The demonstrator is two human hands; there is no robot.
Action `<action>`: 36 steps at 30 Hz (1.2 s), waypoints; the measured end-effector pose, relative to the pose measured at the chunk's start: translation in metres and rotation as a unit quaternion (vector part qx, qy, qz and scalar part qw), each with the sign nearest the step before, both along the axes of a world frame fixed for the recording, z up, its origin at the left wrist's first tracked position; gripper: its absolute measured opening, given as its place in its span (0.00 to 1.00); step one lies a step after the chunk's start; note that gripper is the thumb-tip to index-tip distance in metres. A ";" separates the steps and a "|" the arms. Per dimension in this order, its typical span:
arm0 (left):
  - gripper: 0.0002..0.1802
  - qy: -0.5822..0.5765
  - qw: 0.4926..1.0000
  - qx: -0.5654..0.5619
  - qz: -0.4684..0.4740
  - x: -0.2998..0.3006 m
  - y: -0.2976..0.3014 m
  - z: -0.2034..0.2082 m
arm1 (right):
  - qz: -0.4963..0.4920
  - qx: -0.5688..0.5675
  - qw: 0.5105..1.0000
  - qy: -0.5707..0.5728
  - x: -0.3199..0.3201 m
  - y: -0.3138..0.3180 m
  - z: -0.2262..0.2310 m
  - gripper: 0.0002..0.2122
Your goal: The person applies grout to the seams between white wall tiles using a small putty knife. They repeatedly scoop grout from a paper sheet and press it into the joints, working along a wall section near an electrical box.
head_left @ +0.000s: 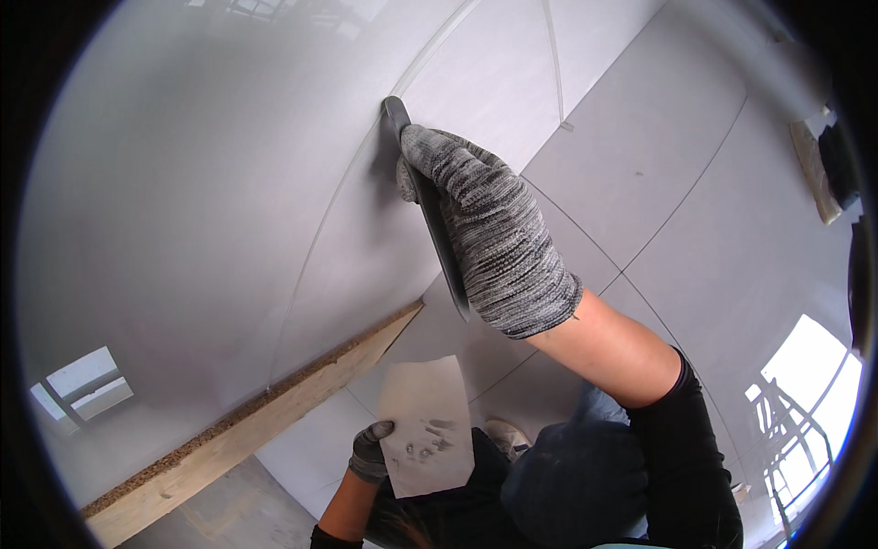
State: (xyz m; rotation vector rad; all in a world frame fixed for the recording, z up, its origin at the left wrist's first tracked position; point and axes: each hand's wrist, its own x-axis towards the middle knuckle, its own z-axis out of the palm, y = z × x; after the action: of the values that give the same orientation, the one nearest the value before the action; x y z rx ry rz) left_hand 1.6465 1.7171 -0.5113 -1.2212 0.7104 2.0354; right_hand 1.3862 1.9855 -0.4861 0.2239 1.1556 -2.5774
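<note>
The right glove (pixel 489 233) hides the dark tool's (pixel 430 206) middle; dim edge objects (pixel 828 169) are unidentifiable.

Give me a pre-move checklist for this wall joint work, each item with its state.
1. Right hand gripping the dark flat tool: ok.
2. Tool tip on the wall joint: ok, it meets the seam.
3. Left hand holding the smudged paper sheet: ok.
4. Both hands gloved: ok.
5. Wooden board seated along the wall's foot: ok.
6. Filler on the tool edge: cannot tell.
</note>
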 end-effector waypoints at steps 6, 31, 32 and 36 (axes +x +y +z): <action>0.45 0.007 1.000 -0.017 0.007 0.005 0.006 0.008 | -0.020 -0.099 0.995 0.009 0.008 -0.012 -0.001 0.10; 0.43 0.057 0.995 -0.023 0.076 0.059 -0.001 -0.004 | 0.029 -0.046 0.997 0.051 0.049 -0.035 0.009 0.14; 0.42 0.053 0.995 -0.027 0.081 0.061 -0.003 -0.005 | 0.053 -0.079 0.994 0.056 0.055 -0.042 0.000 0.10; 0.40 0.057 0.996 -0.040 0.052 0.067 -0.013 -0.007 | 0.276 0.087 0.914 0.285 0.083 -0.072 -0.035 0.16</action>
State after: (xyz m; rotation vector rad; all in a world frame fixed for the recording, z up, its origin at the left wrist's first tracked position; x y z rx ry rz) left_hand 1.7135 1.7039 -0.5183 -1.2164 0.8034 2.1956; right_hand 1.4690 1.9137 -0.5208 -0.7633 1.3816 -2.0692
